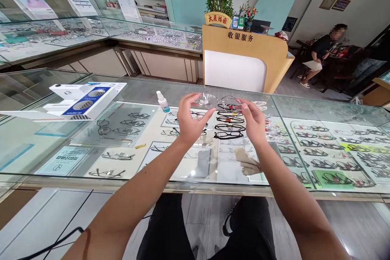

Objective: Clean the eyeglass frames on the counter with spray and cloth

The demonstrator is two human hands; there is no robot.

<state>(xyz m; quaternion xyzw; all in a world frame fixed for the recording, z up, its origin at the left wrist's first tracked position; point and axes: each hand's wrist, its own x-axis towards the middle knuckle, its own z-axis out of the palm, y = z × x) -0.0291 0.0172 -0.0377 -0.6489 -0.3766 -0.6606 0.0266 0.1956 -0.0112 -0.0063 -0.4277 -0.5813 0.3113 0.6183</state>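
Observation:
A pair of thin-rimmed eyeglasses [219, 100] is held up above the glass counter between my two hands. My left hand [192, 118] is closed on its left side, with the thumb and fingers pinching near the left lens. At the other end, the fingers and thumb of my right hand [253, 120] grip the right side. Behind and below the held pair, several dark-framed glasses [229, 127] stand in a column. A crumpled beige cloth [247, 161] lies near my right wrist. To the left of my left hand stands a small white spray bottle [163, 101].
An opened white and blue box [87, 103] sits on the counter at the left. More frames lie in the display case [319, 152] at the right. A yellow screwdriver-like stick [140, 146] lies left of centre. Beyond are a wooden cashier desk [243, 55] and a seated person [323, 50].

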